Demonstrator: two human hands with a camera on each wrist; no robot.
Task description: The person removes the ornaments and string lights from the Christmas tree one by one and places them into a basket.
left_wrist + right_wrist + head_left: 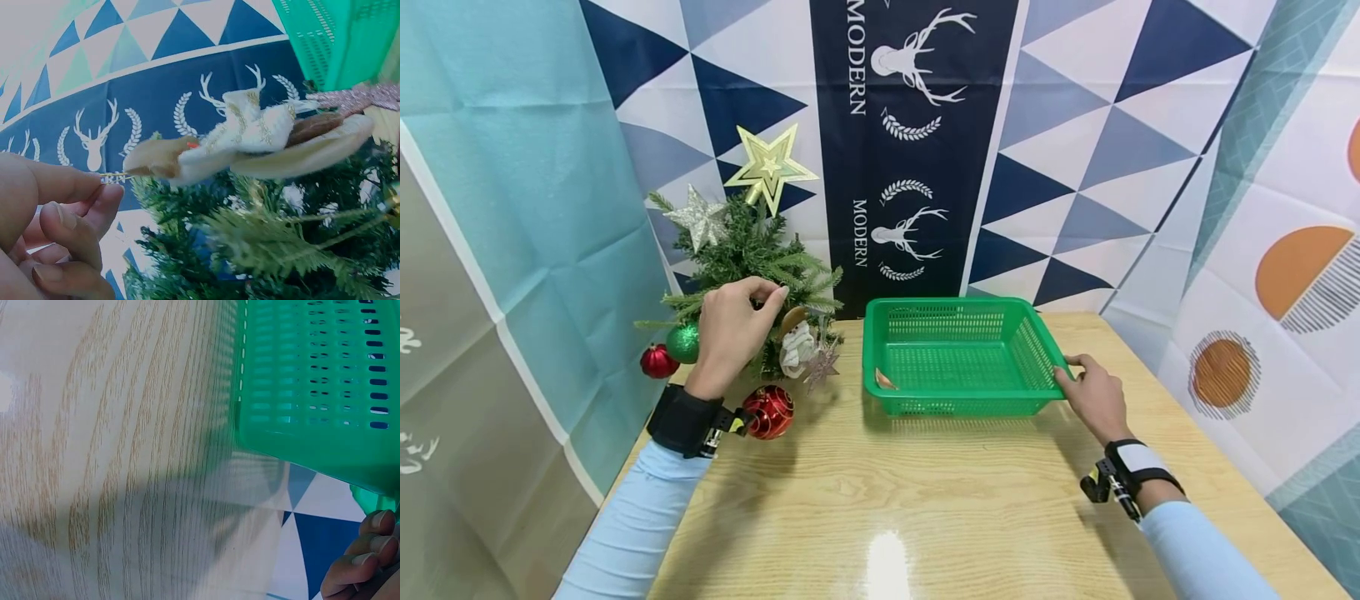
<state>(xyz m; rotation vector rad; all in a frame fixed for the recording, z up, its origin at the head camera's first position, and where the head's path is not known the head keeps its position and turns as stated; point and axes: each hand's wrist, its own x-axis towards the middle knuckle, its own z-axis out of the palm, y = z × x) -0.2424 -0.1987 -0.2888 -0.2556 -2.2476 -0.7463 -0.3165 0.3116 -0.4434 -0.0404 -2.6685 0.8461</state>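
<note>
My left hand [733, 329] is in front of a small Christmas tree [752, 246]. Its thumb and forefinger pinch the thin gold string [115, 177] of a plush doll ornament [250, 134]. The doll has a brown hat and white, fluffy clothing; in the head view the plush ornament [797, 348] hangs against the tree's right side. At the right, my right hand [1096, 396] holds the front right corner of a green plastic basket [955, 405], thumb at the rim. The right wrist view shows curled fingers [359, 569] beside the basket wall [300, 440].
A gold star [770, 167] tops the tree, with a silver star [700, 218] below. Red [658, 361] and green [682, 342] baubles hang at left; a patterned red bauble [770, 412] is lower. A pinkish glittery star [823, 365] sits right. An orange-brown piece [884, 380] is in the basket.
</note>
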